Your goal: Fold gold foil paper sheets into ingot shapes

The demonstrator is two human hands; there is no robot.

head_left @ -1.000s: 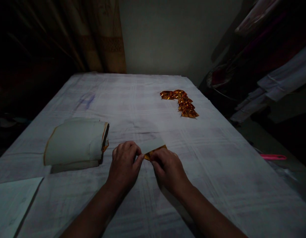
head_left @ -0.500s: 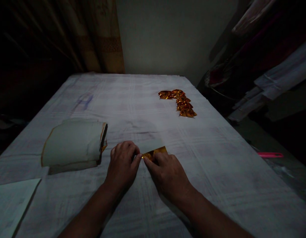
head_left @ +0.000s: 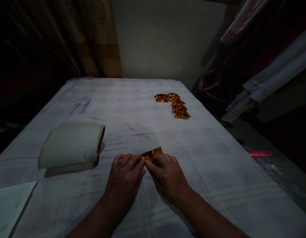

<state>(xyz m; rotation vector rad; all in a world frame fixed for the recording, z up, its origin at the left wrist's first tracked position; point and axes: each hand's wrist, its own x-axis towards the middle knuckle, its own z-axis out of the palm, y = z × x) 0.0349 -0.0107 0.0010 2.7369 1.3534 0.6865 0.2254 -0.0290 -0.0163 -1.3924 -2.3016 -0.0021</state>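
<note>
A small sheet of gold foil paper [head_left: 151,151], white on its back, lies on the white cloth-covered table [head_left: 143,109] right in front of me. My left hand [head_left: 125,180] and my right hand [head_left: 167,177] rest side by side on its near edge, fingertips pressing a fold down. Their fingers are held together and pinch the paper against the table. Most of the sheet's near part is hidden under my fingers.
A curled stack of gold-backed white sheets [head_left: 71,147] lies to the left. Several folded gold pieces [head_left: 174,104] sit in a row at the far right. A pale sheet [head_left: 9,208] lies at the near left corner. Curtain behind, hanging clothes [head_left: 266,76] and a pink object [head_left: 260,153] to the right.
Both hands have slid slightly toward me along the foil paper, the left fingers flattening over the fold. The camera has tilted down a little.
</note>
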